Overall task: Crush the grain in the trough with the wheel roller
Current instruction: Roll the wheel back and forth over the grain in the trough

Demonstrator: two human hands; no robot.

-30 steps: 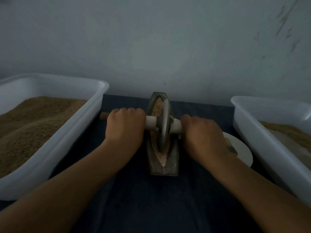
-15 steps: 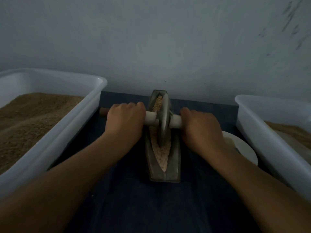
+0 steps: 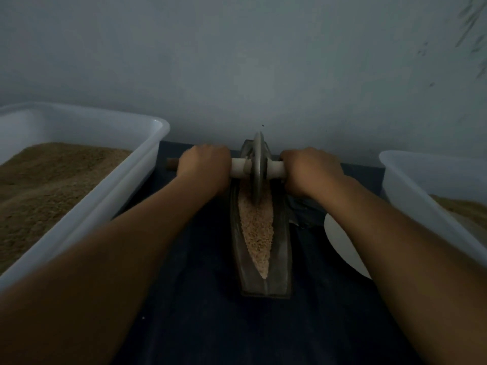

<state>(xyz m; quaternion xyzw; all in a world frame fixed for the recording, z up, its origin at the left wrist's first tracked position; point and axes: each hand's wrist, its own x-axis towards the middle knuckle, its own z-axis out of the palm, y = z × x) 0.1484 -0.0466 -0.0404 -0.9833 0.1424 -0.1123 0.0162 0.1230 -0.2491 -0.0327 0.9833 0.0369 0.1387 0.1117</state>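
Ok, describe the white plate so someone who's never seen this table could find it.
Start at the metal trough in the middle of the dark cloth. Just to its right, partly hidden under the right forearm, lies the white plate, flat and round, unlike the deep rectangular tub beside it.

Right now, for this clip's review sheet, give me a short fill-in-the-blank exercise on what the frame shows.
1. The wheel roller stands at the ____ end of the trough.
2. The left hand and right hand each grip the roller's ____.
3. The grain lies in the trough's ____.
4. A white tub of brown meal sits on the person's ____.

Missing words: far; axle; groove; left
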